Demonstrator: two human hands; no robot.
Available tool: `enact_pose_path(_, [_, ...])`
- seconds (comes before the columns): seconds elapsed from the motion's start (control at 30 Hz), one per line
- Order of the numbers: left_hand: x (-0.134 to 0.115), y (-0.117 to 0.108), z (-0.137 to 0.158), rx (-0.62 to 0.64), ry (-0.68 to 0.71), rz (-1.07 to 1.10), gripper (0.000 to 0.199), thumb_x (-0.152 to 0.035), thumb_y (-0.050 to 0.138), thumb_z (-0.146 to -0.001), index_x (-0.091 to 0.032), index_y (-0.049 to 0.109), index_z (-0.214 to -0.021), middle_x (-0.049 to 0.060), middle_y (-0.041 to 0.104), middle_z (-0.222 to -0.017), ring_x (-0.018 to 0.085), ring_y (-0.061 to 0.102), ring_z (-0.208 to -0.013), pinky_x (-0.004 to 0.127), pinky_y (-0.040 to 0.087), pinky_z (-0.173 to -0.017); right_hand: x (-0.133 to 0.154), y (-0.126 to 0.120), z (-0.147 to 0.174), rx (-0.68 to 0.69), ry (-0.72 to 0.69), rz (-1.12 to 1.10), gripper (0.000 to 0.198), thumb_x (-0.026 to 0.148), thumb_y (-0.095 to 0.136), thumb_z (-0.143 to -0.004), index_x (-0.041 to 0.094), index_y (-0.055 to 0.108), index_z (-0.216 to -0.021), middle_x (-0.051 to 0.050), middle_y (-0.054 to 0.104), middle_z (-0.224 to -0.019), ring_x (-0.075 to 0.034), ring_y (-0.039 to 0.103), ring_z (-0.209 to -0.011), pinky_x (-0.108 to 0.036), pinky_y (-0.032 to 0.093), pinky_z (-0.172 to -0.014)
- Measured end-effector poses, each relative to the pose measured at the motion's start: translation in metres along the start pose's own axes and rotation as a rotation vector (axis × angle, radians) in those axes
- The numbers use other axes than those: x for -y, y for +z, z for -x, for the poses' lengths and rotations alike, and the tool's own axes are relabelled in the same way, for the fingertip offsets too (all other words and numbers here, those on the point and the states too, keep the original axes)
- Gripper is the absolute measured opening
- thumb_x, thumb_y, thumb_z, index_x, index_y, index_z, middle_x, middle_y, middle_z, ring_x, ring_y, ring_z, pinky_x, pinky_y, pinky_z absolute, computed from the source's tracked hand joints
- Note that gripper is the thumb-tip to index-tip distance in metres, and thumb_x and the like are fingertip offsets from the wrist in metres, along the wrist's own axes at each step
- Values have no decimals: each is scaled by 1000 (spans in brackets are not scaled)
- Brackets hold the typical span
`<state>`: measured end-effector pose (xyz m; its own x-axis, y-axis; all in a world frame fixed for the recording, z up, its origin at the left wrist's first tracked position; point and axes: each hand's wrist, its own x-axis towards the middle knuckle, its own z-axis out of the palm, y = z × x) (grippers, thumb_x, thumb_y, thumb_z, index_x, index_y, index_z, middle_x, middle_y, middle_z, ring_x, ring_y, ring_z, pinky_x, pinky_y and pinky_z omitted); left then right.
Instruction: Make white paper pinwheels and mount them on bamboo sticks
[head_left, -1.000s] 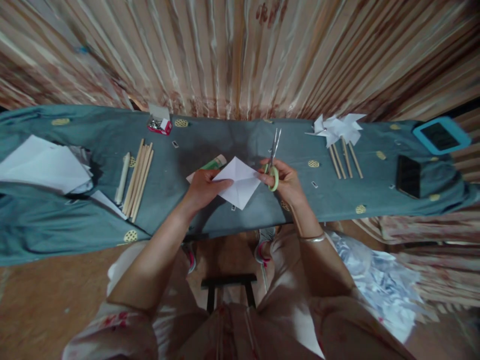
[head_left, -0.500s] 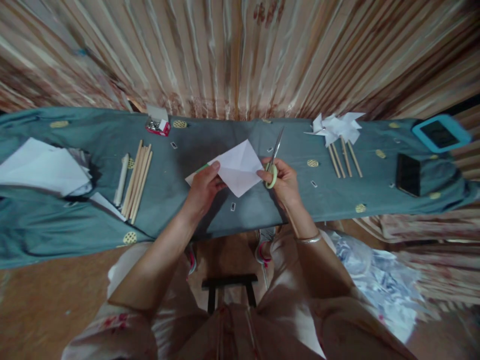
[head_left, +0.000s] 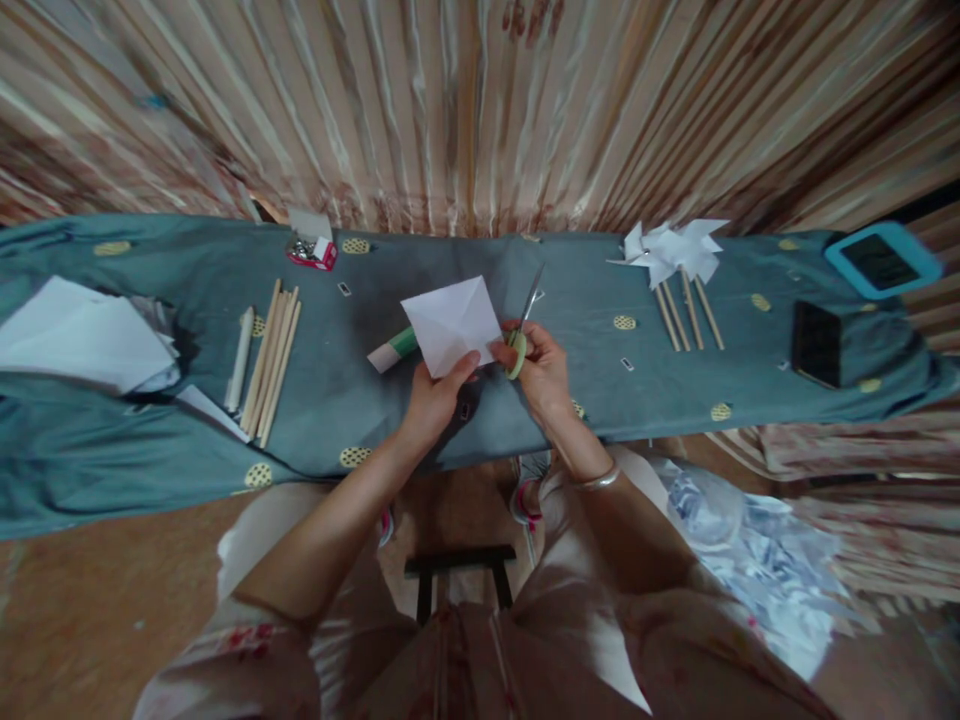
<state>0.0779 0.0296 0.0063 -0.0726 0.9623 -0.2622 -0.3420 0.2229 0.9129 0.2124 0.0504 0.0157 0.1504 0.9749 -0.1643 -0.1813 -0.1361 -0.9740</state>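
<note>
A square sheet of white paper with crease lines is held up over the table, its lower edge pinched by my left hand. My right hand is closed round the light green handles of a pair of scissors. The scissors' blades point up and away from me, to the right of the paper and apart from it. Thumb and fingers of my right hand are close to the paper's lower right corner; whether they grip it I cannot tell. Behind the paper lies a green and pale ruler-like strip, partly hidden.
White paper sheets are stacked at the left, near several wooden sticks and a small red box of metal pins. White paper pinwheels on sticks, a black phone and a blue-framed tablet lie right.
The paper has turned and shifted left. My left hand has moved from its left corner to its lower edge. My right hand has come left with the scissors, uncovering more of the strip.
</note>
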Motion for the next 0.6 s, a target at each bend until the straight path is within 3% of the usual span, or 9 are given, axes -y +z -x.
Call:
enact_pose_path(0.37, [-12, -4, -9, -125, 31, 15, 33, -32, 86, -58, -16, 70, -82, 5, 74, -82, 19, 66, -71, 29, 54, -59, -7, 5, 5, 108, 33, 18, 52, 43, 89, -50, 24, 59, -87, 11, 55, -56, -8, 48, -54, -23, 41, -53])
enact_pose_path(0.6, [-16, -4, -12, -133, 51, -41, 24, -32, 85, -59, -21, 68, -71, 2, 71, -72, 16, 61, -60, 26, 46, -49, -11, 5, 7, 186, 63, 10, 52, 49, 90, -51, 23, 60, -85, 8, 63, -63, -10, 55, -58, -24, 46, -56])
